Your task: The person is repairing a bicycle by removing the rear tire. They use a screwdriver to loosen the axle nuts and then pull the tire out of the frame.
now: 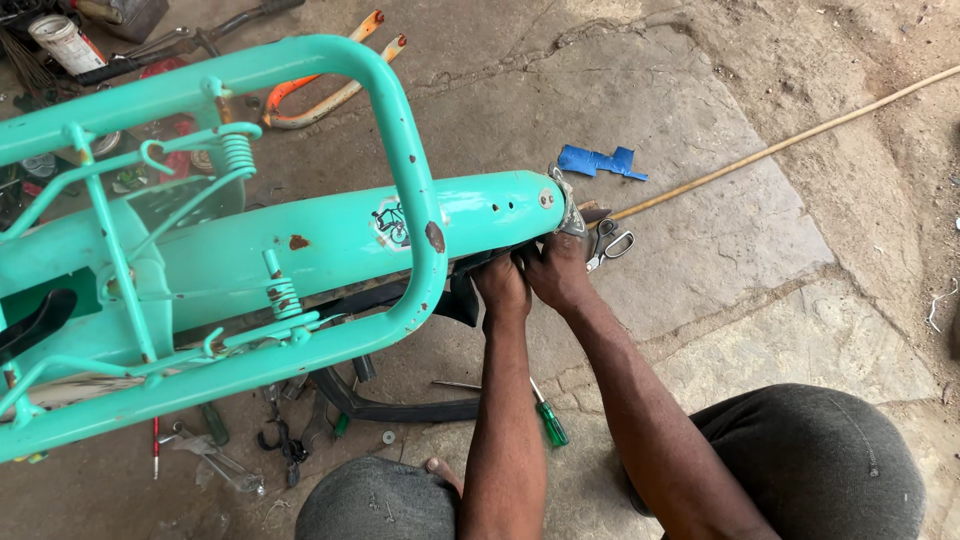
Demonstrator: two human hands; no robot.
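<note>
Your two hands meet near the centre of the view, side by side and touching, both pressed against the rear end of a turquoise bicycle mudguard (400, 225). Your left hand (503, 285) curls its fingers around a black rubber tyre (465, 290) that sits just under the mudguard, gripping its edge. Your right hand (560, 272), immediately at 3 o'clock of the left, is also clenched on that black rubber where it passes beneath the mudguard's tip. The mudguard stretches away from your hands toward 9 o'clock, its rounded tail ending right above your knuckles, at 12 o'clock of them, with a small metal bracket (567, 208) at its tip. A turquoise luggage rack (400, 130) with coiled springs arches over the mudguard, at 10 o'clock from your hands. Scissors (610, 243) lie on the concrete floor (760, 300) just beside your right hand, at 2 o'clock. A blue plastic scrap (598, 162) lies farther off at 1 o'clock, and a long thin stick (790, 145) runs toward 2 o'clock. A green-handled screwdriver (545, 415) lies on the ground between your forearms, at 6 o'clock of the hands. Your knees, in grey cloth, sit at the bottom of the view.
</note>
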